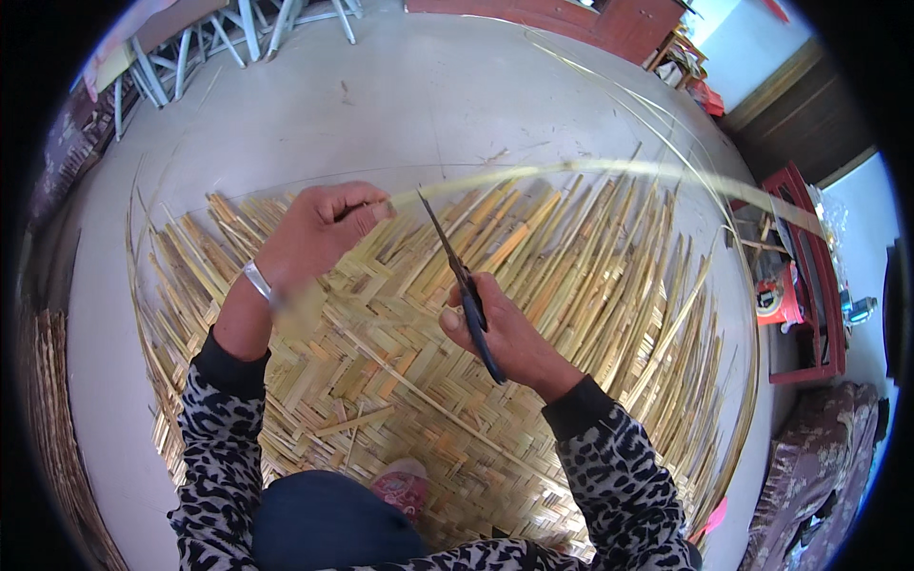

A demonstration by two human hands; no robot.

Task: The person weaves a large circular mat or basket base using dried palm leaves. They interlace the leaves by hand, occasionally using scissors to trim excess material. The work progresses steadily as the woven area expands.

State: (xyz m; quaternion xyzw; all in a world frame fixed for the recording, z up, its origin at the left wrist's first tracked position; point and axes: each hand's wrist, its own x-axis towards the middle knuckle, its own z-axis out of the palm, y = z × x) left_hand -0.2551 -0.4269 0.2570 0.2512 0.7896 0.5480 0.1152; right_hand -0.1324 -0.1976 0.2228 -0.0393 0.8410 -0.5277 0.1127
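In the head view we saw the left hand pinching the end of a pale strip; its long axis arched rightward near the woven mat's far edge; the right hand, apart, gripped scissors, blades pointing away and slightly left; any writing was too small to read.
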